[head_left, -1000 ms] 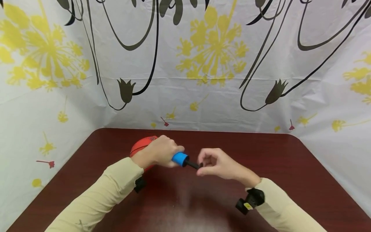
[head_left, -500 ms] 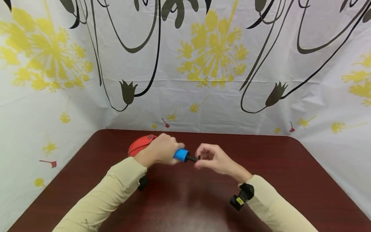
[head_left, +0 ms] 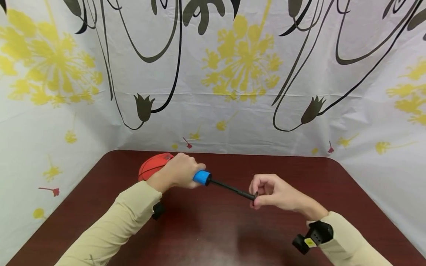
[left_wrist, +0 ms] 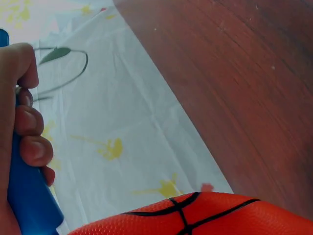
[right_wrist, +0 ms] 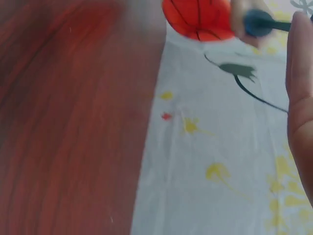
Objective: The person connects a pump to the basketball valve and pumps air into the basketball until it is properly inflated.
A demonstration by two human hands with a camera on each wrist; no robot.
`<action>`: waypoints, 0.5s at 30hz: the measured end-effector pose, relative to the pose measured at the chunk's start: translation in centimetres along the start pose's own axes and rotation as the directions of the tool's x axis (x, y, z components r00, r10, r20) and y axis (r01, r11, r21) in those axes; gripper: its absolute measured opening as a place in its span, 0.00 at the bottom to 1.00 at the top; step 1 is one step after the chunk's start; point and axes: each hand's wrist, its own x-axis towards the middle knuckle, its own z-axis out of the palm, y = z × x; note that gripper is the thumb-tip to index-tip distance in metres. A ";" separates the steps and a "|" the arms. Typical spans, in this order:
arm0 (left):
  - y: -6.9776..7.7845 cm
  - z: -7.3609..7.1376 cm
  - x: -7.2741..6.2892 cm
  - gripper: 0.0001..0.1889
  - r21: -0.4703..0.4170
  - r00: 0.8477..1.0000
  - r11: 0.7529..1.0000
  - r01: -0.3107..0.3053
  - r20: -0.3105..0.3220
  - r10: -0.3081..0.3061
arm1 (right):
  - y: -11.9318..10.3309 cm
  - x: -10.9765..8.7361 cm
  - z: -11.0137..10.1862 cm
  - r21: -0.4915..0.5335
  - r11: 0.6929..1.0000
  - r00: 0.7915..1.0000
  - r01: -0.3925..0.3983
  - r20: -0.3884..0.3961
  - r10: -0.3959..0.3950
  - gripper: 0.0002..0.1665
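Observation:
My left hand [head_left: 179,170] grips the blue barrel of a hand pump [head_left: 202,177], its fingers wrapped round it in the left wrist view. A thin black rod [head_left: 229,187] reaches out of the barrel toward the right, tilted slightly down. At the rod's far end, my right hand [head_left: 277,193] pinches the dark handle between thumb and fingers; the fingers partly cover it. Behind the left hand is a red-orange basketball [head_left: 151,167], whose surface looks dented in the left wrist view [left_wrist: 225,215]. Whether the pump joins the ball is hidden by the left hand.
Both hands are above a dark reddish-brown table [head_left: 206,229]. A white sheet with yellow flowers and dark stems [head_left: 213,122] hangs behind the table and along its sides. A black camera [head_left: 313,238] is strapped to the right wrist.
Half a second ago the hands were close, with little rod showing. Now the right hand has moved right and a little down, drawing the rod far out. The left hand and ball shifted slightly left.

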 end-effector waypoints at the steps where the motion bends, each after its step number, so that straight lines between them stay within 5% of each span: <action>1: 0.1 0.0 0.1 0.13 0.009 1.000 1.000 -0.004 -0.003 0.004 | 0.4 0.5 0.2 -0.017 1.000 1.000 0.022 -0.007 -0.022 0.08; 5: 0.9 -0.1 0.8 0.13 0.021 1.000 0.999 -0.026 -0.013 0.027 | 2.3 3.1 1.0 -0.137 0.986 0.993 0.100 -0.045 -0.107 0.08; 8: 1.3 0.0 1.0 0.13 0.037 0.999 0.999 -0.027 -0.017 0.028 | 3.0 4.2 1.5 -0.175 0.981 0.991 0.088 -0.081 -0.104 0.08; 15: 1.9 0.2 0.9 0.13 -0.005 0.990 0.993 -0.115 -0.087 0.114 | 1.0 2.7 2.0 -0.158 0.986 0.995 -0.054 -0.088 0.040 0.09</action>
